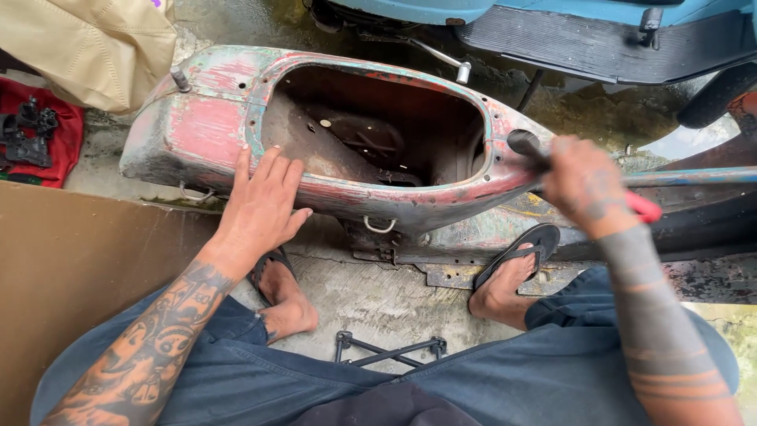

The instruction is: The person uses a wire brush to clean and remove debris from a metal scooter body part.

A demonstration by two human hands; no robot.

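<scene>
An old scooter body shell (205,118) with worn red and green paint lies on wet concrete in front of me, its open cavity facing up. My left hand (264,197) rests flat, fingers apart, on the shell's near rim. My right hand (585,185) is closed around a hammer with a red handle (643,207). Its dark head (524,143) sits at the shell's right end, blurred. My feet in black sandals are planted below the shell.
A blue scooter (599,31) stands behind the shell. A tan cloth bag (87,47) and a red cloth with dark metal parts (35,134) lie at far left. Brown cardboard (71,260) covers the ground at left. A black metal bracket (390,349) lies between my legs.
</scene>
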